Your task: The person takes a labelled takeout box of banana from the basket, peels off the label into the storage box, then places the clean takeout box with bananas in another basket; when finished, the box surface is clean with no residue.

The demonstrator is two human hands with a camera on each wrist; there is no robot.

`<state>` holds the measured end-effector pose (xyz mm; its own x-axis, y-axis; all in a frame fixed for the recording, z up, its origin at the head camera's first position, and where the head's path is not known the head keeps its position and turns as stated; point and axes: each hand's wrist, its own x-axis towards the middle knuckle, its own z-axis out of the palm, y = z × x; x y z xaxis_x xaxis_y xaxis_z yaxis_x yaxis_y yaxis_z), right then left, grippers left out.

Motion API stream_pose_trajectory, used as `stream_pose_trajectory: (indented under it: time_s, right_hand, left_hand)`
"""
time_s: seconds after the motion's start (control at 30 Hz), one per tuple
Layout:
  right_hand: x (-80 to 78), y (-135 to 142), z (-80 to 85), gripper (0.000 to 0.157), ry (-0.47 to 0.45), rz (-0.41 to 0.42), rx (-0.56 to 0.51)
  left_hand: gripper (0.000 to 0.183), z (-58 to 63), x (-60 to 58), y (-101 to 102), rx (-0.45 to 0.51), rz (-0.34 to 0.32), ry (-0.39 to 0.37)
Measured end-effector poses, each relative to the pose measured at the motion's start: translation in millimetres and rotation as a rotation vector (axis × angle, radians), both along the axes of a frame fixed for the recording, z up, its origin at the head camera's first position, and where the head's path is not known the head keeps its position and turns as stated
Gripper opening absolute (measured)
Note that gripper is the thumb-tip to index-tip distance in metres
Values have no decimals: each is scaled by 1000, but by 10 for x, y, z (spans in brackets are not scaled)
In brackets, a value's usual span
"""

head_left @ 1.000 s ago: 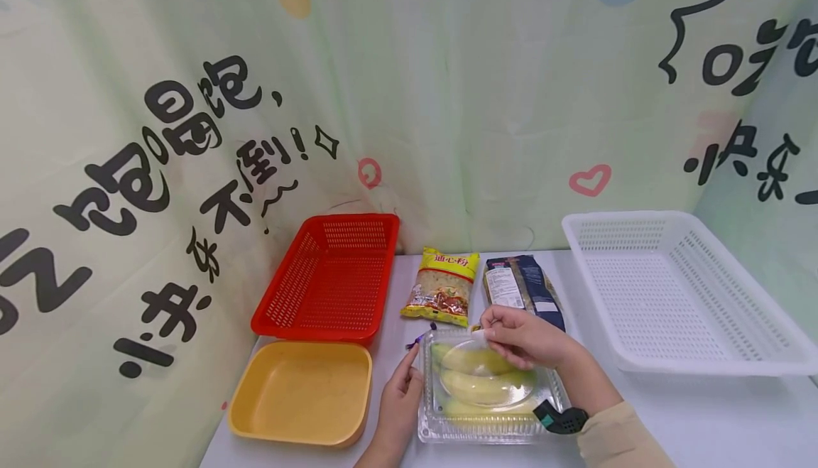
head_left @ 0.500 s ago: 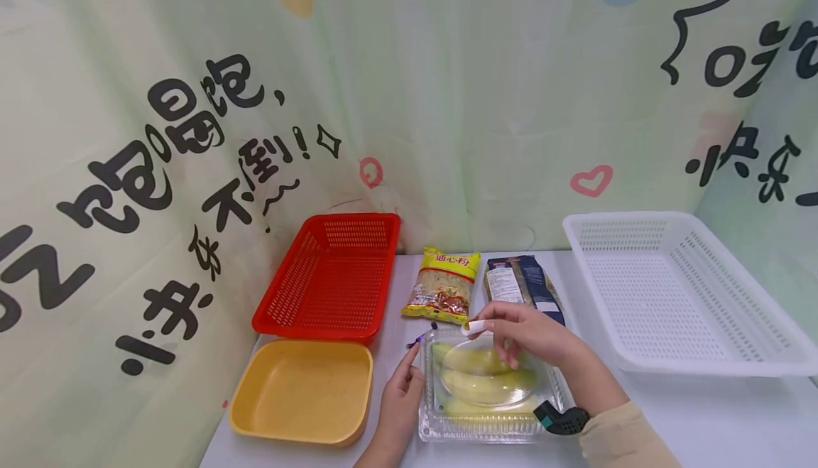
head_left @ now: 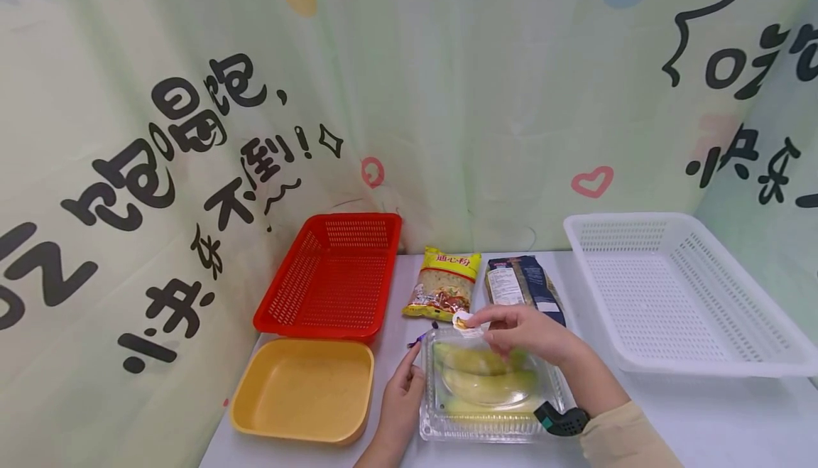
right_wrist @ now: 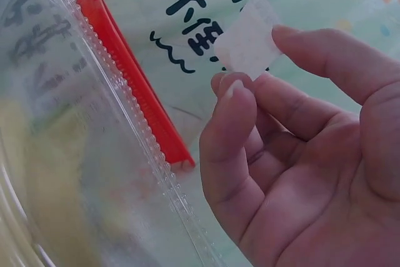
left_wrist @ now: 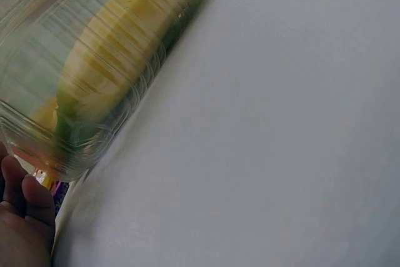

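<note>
A clear plastic clamshell box (head_left: 492, 425) with bananas (head_left: 488, 385) inside lies lidded on the table in front of me. My left hand (head_left: 401, 398) rests along its left side, index finger stretched toward the far left corner; in the left wrist view the fingertips (left_wrist: 39, 192) are right at the box's end. Over the box's far edge my right hand (head_left: 520, 333) pinches a small sticker (head_left: 461, 322), whose round part shows a yellow picture in the head view. The right wrist view shows the sticker's pale side (right_wrist: 247, 37) between thumb and fingers.
Behind the box lie a yellow bag of pasta (head_left: 442, 285) and a dark blue package (head_left: 522, 287). A red basket (head_left: 390, 262) and a yellow tub (head_left: 300, 434) stand left, a white basket (head_left: 709, 367) right. Something small and purple (head_left: 417, 341) lies by the left fingertip.
The right hand has turned and shifted slightly left, bringing the sticker out to the left over the box's far edge with its round picture showing. The left hand and the box stay in place.
</note>
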<state>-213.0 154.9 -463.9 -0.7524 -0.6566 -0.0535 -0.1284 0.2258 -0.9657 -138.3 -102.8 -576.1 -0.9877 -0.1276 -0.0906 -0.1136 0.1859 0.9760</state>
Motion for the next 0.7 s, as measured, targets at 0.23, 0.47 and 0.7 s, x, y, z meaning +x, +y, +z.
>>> stream_pose_trajectory:
  time_s: [0.23,0.47,0.7]
  right_hand:
    - [11,-25,-11,37,20,59,-118]
    - [39,-104,48,37,35,-92,-134]
    - [53,-137,82,26,27,-203,-26]
  left_hand:
    - [46,18,8,4,8,2,1]
    - [46,38,5,5,0,5,-9]
    - [46,37,6,-3,-6,5,-14]
